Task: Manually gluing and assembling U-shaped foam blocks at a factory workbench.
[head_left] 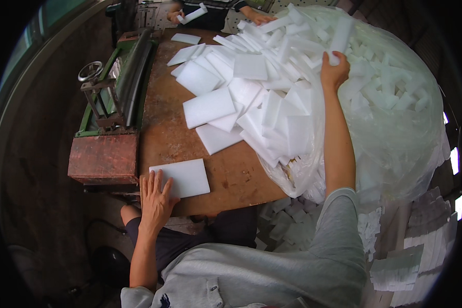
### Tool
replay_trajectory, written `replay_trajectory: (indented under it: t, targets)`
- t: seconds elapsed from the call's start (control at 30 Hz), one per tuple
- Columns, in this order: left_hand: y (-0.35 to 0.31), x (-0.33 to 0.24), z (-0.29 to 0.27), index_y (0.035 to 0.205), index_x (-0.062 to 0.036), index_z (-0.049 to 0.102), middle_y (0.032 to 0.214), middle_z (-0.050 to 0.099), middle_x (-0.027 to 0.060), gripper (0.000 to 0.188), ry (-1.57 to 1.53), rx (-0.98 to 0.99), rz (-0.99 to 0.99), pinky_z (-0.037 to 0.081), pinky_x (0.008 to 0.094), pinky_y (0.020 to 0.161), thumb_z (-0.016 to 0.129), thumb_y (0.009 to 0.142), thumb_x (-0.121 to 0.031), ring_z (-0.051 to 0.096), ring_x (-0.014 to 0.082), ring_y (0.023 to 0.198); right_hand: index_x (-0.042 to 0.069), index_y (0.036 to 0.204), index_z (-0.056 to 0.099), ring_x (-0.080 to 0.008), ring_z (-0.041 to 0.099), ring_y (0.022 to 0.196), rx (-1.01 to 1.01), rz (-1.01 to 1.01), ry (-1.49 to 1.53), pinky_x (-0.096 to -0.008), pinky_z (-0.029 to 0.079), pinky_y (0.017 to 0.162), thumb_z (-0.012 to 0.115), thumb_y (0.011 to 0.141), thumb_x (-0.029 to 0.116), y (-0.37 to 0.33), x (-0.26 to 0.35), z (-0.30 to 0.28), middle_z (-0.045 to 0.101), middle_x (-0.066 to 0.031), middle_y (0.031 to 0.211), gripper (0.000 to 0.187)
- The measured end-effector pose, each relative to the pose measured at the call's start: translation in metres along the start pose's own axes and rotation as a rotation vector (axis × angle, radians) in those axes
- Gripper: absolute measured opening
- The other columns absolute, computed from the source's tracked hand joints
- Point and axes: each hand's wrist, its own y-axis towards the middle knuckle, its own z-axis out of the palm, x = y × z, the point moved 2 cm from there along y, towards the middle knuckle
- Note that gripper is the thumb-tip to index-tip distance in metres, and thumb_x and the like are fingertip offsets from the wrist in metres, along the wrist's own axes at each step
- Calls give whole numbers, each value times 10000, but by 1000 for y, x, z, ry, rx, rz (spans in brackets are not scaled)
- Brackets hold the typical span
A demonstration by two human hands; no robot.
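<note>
A white rectangular foam sheet (190, 177) lies on the brown table near its front edge. My left hand (156, 197) rests on its left end, fingers spread and flat. My right arm reaches far to the right, over the big heap. There my right hand (335, 71) is closed round the lower end of a white foam strip (342, 37), which points up and away. Beneath and beyond that strip, a large clear plastic bag (395, 138) bulges with many white foam pieces. Loose foam sheets (209, 108) spill in overlapping layers from the bag's left side across the table.
On the left stands a green machine with a metal handwheel (91, 71), a dark roller and a red block (103, 158). Across the table (164, 138), a co-worker's hand (174, 15) holds an angled white foam piece (193, 14). Stacked foam sheets (398, 269) sit at the lower right.
</note>
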Motion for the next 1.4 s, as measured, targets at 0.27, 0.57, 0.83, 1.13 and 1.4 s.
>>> replay_trajectory:
  t: [0.27,0.57,0.83,1.13,1.4]
  targets:
    - [13,-17,-46,1466,-25,395,1410,445,245,790,-447,-328,-69,425,510,1033,761,842,-341,446,451,1279,51,1259,383,-179,670,784,1276,416,1362,-310,533,750,662,900,136,-107,156,-138,677,-117,864,462]
    - [-12,-1,-64,1171,22,626,1063,556,198,359,-242,-222,-455,510,432,772,680,861,-153,614,364,882,35,1349,423,-203,653,1051,1710,910,1683,-355,505,922,584,1016,351,-288,224,-136,654,-139,1099,486]
    - [-21,59,-76,1262,21,569,962,590,185,394,-274,-357,-556,479,398,713,652,912,-140,596,315,795,134,1413,544,-408,278,1457,1193,-535,-32,-612,164,1186,565,974,429,-305,230,7,409,-181,1527,529]
    - [2,210,-166,1156,29,648,924,656,193,347,9,-593,-619,497,379,756,654,941,-244,647,285,830,10,1295,608,-413,401,1358,1115,-402,234,-554,334,1111,693,900,230,-287,227,-8,523,-201,1360,461]
    - [84,370,-184,1082,-10,707,834,705,152,368,23,-525,-760,509,374,725,656,935,-344,672,210,764,-49,1182,662,-368,523,1224,1285,-194,705,-441,456,1014,699,896,164,-291,275,-4,605,-210,1214,358]
